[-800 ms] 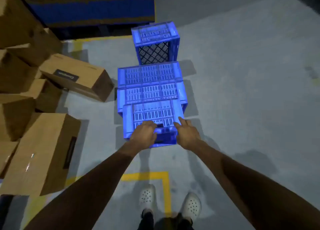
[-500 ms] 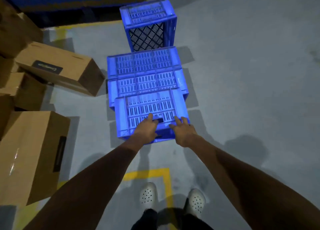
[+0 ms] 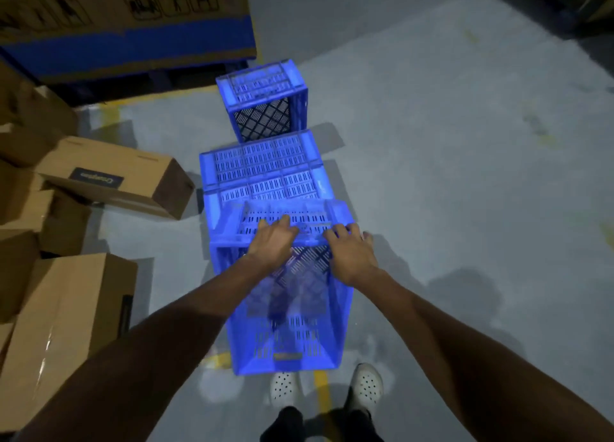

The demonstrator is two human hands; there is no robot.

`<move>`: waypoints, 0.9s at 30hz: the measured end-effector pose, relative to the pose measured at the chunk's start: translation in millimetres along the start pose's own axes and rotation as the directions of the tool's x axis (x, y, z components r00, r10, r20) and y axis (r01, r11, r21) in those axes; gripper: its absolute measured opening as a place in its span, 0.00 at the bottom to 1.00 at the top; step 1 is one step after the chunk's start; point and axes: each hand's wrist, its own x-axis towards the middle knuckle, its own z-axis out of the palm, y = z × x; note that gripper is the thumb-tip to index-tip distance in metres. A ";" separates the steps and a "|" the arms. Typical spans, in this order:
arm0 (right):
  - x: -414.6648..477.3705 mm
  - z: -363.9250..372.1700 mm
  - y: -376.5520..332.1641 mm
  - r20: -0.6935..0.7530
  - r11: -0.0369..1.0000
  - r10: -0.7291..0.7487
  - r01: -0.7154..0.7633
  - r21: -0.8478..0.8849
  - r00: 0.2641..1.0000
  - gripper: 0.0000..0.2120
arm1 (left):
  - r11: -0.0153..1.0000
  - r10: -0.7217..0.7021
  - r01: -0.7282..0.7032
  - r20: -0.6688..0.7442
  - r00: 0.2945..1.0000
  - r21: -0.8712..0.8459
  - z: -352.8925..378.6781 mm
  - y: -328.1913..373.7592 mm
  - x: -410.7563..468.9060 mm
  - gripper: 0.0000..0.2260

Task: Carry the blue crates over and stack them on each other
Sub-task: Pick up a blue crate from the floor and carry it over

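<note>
The nearest blue crate (image 3: 299,335) is tipped up toward me in the middle of the view, and I look into its open slatted inside. My left hand (image 3: 272,242) and my right hand (image 3: 349,254) both grip its upper far rim, fingers lying over the slatted wall. Right behind it, a second blue crate (image 3: 262,162) lies on the floor with a slatted side facing up. A third blue crate (image 3: 262,99) stands farther back, its mesh bottom facing me.
Brown cardboard boxes (image 3: 109,175) crowd the left side, one large box (image 3: 66,325) close to my left arm. A big carton with a blue band (image 3: 133,42) stands at the back. Yellow floor lines (image 3: 322,391) run by my white shoes (image 3: 367,383). Grey floor (image 3: 465,175) lies to the right.
The nearest crate has come up off the floor and tilted toward me, its inside now showing. Both hands stayed on its rim and rose with it.
</note>
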 end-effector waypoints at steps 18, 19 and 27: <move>-158.5 -253.2 -23.8 -0.288 0.932 0.361 -0.332 0.145 0.887 0.20 | -0.751 -0.105 0.229 0.455 0.884 -0.619 -233.9 105.5 -51.5 0.11; -167.7 -256.1 -15.6 -0.290 0.918 0.394 -0.359 0.166 0.872 0.20 | -0.720 -0.048 0.241 0.394 0.918 -0.651 -249.5 115.9 -42.3 0.09; -220.5 -280.6 88.2 -0.334 0.817 0.494 -0.297 0.494 0.803 0.18 | -0.382 0.088 0.325 0.316 0.945 -0.865 -332.4 230.6 15.0 0.07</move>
